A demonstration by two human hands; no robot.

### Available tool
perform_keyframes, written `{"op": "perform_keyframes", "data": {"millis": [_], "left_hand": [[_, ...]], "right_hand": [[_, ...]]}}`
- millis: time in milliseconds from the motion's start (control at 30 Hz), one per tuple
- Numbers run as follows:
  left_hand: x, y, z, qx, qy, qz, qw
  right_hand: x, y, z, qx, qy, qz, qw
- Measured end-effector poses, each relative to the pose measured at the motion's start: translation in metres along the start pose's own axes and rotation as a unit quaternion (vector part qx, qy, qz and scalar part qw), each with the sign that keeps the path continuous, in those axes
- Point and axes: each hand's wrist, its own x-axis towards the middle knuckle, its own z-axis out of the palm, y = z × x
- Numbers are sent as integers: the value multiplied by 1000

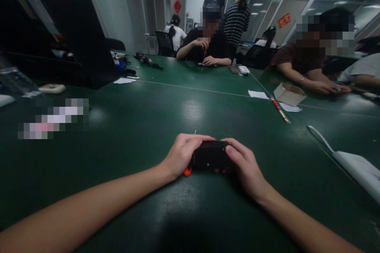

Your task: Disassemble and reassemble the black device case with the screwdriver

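Both my hands hold a small black box-shaped device (211,155) just above the dark green table (124,134). My left hand (181,154) wraps its left end, fingers curled over the top. An orange-red tool handle (187,172) pokes out under that hand, and a thin metal pin (195,131) shows just above its fingers. My right hand (245,164) grips the right end, thumb on the top edge.
Other people sit at the far side of the table, working with their hands. A small cardboard box (289,94), paper slips (258,94) and a red-handled tool (279,109) lie at the right. A white sheet (356,168) lies near the right edge. Black cases (59,27) stand at the far left.
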Motion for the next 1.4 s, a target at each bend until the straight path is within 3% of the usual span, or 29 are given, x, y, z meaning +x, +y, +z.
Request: {"op": "perform_keyframes", "data": {"millis": [233, 367, 500, 733, 867, 1000, 1233, 1400], "left_hand": [[-1, -13, 2, -162, -15, 6, 987], [-2, -12, 5, -146, 11, 18, 989], [-1, -10, 5, -157, 24, 17, 987], [3, -14, 5, -135, 12, 38, 990], [4, -17, 7, -124, 12, 54, 991], [4, -15, 7, -111, -9, 19, 994], [6, -12, 2, -97, -38, 3, 995], [8, -12, 1, -106, -48, 0, 993]], "right_hand": [[-1, 5, 10, 111, 44, 5, 993], [-2, 10, 14, 136, 0, 15, 991], [-4, 8, 12, 69, -40, 4, 997], [-1, -6, 9, -34, -4, -5, 999], [-1, -2, 13, 30, -16, 10, 999], [-1, 3, 16, 119, -30, 17, 992], [2, 6, 8, 130, -133, 32, 982], [2, 4, 14, 109, -94, 31, 989]]}}
